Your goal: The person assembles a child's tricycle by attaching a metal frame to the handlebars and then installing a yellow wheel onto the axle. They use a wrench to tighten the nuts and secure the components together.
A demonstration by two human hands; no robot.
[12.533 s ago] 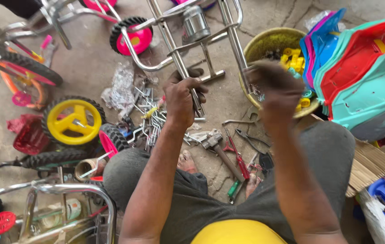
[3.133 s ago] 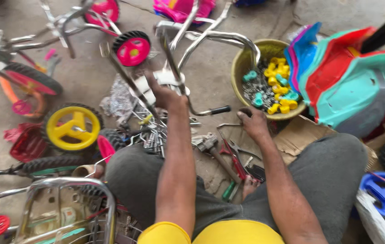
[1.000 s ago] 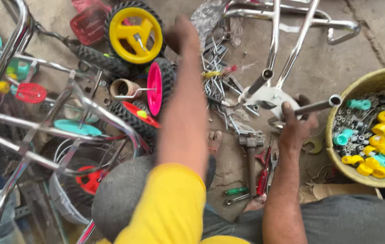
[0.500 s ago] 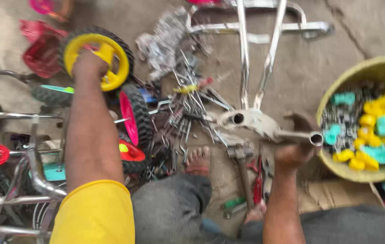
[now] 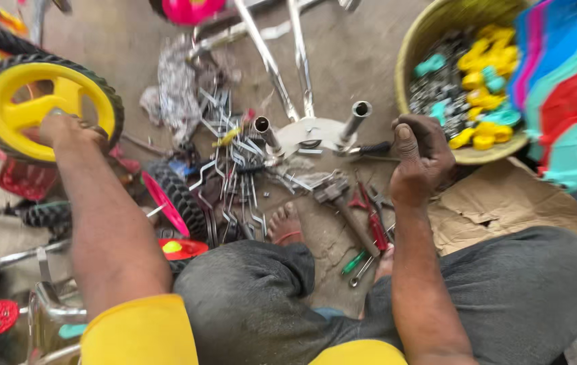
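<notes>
Left hand gripping yellow wheel far left; right hand closed on frame handle, centre-right.

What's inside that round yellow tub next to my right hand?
The yellow tub holds a heap of small parts: yellow plastic pieces, a few teal pieces and dark metal bits. The coloured plastic seats cover its right side, and the heap hides the bottom.

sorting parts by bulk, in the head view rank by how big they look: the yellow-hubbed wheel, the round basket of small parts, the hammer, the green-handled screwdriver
1. Round basket of small parts, partly cut off by the frame edge.
2. Yellow-hubbed wheel, touched by the left hand; close to the basket in size, so that order is unsure.
3. Hammer.
4. Green-handled screwdriver.
</notes>
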